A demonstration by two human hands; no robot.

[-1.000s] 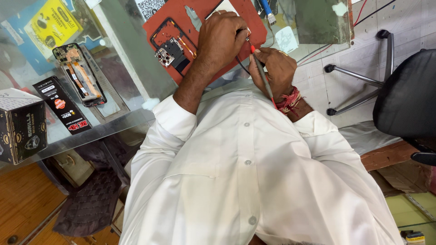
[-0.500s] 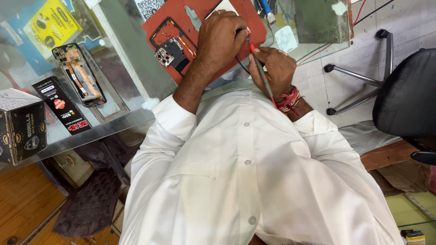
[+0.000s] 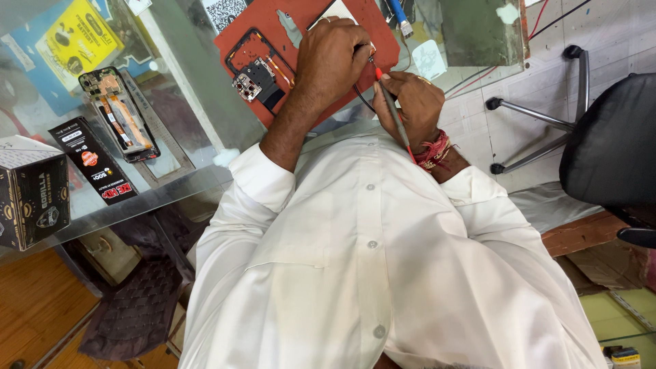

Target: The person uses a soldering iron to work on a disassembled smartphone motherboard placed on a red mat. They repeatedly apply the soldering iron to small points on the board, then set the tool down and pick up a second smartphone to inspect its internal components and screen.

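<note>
My left hand (image 3: 331, 61) lies curled on a red work mat (image 3: 369, 27). Its fingers pinch near the tip of a thin tool, and a thin black lead (image 3: 360, 96) runs out from under the palm. My right hand (image 3: 410, 102), with red thread bands at the wrist, grips a grey pen-like probe (image 3: 391, 106) with a red tip pointing up toward the left fingers. An opened phone body (image 3: 260, 72) with bare circuit parts lies on the mat just left of my left hand. What sits under the left hand is hidden.
A second opened phone (image 3: 119, 113), a flat black packet (image 3: 92, 160) and a black carton (image 3: 31, 191) lie on the glass counter (image 3: 178, 137) at left. A black office chair (image 3: 605, 137) stands at right. A dark mesh stool (image 3: 137, 307) sits under the counter.
</note>
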